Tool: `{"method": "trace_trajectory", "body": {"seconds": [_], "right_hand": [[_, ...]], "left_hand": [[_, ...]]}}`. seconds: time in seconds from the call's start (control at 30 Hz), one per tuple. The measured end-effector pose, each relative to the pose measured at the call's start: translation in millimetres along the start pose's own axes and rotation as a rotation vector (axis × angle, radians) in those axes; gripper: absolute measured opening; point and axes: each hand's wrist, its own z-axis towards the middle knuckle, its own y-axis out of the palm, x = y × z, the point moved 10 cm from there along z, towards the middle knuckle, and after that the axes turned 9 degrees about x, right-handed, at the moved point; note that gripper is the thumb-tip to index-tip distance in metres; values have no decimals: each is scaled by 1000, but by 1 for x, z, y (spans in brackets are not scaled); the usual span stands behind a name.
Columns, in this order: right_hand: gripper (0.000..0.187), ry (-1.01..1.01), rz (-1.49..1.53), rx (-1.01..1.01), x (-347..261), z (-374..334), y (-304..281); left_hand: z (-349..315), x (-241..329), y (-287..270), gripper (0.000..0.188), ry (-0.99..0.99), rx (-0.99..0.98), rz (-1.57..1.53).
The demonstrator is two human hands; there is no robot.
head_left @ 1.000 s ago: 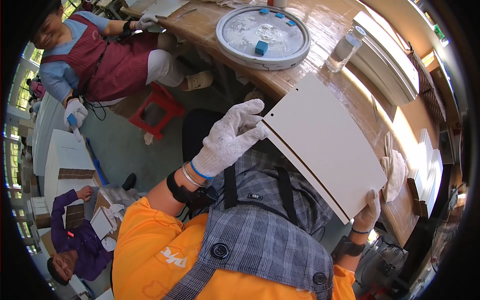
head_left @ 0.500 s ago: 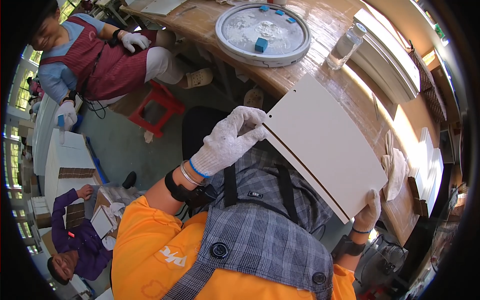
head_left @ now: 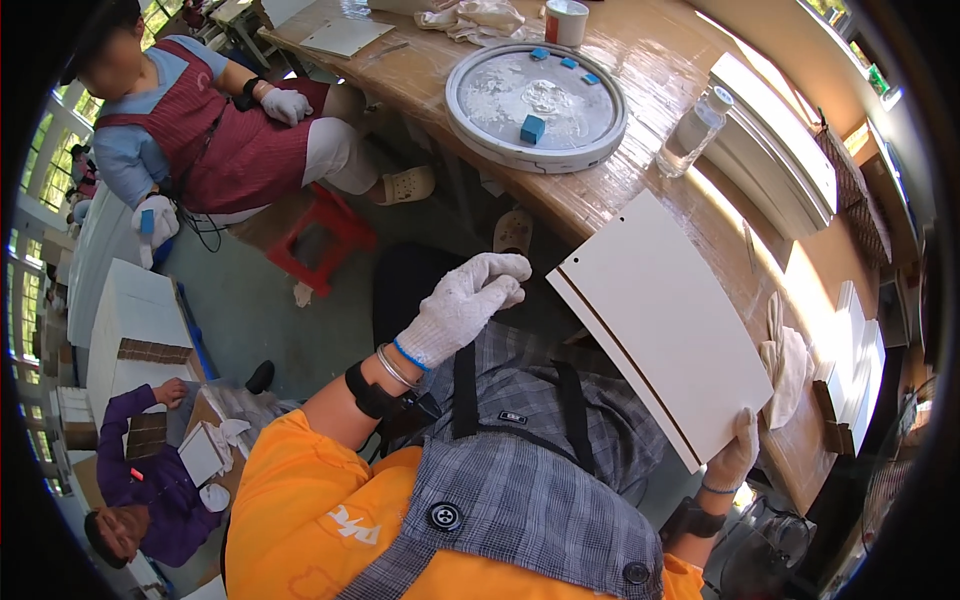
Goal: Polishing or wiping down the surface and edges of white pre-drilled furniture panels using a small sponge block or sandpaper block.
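Note:
A flat white panel [head_left: 670,320] lies slanted in front of me, with a dark groove along its near long edge and two small holes at its far end. My right hand [head_left: 735,450], in a white knit glove, grips the panel's near right corner. Its fingertips are hidden behind the board. Left of the panel's holed end, my left hand [head_left: 470,305], also gloved, hangs apart from it. The thumb and fingers are drawn together, and nothing shows between them. The panel's far side reaches over the edge of the wooden table [head_left: 630,190].
On the table are a round tray [head_left: 470,125] with several blue blocks [head_left: 532,128], a clear bottle [head_left: 695,132], a cup [head_left: 566,22], stacked white boards [head_left: 775,150] and a crumpled cloth [head_left: 788,365]. A co-worker [head_left: 230,140] sits left by a red stool [head_left: 318,245]; another person [head_left: 160,480] sits lower left.
My left hand has let go of the panel's edge and moved a little away from it. The right hand keeps its grip. My view has shifted slightly.

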Motion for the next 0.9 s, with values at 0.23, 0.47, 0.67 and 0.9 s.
{"method": "trace_trajectory", "body": {"seconds": [0.23, 0.47, 0.67, 0.9], "right_hand": [[50, -36, 42, -17, -4, 3, 13], [43, 82, 24, -145, 25, -1, 81], [25, -170, -695, -480, 77, 23, 129], [35, 372, -323, -940, 139, -38, 259]], "left_hand": [[0, -60, 22, 27, 2, -140, 816], [-30, -24, 52, 60, -163, -556, 477], [-27, 14, 48, 60, -120, -252, -372], [-30, 50, -62, 32, 138, -25, -876]]}}
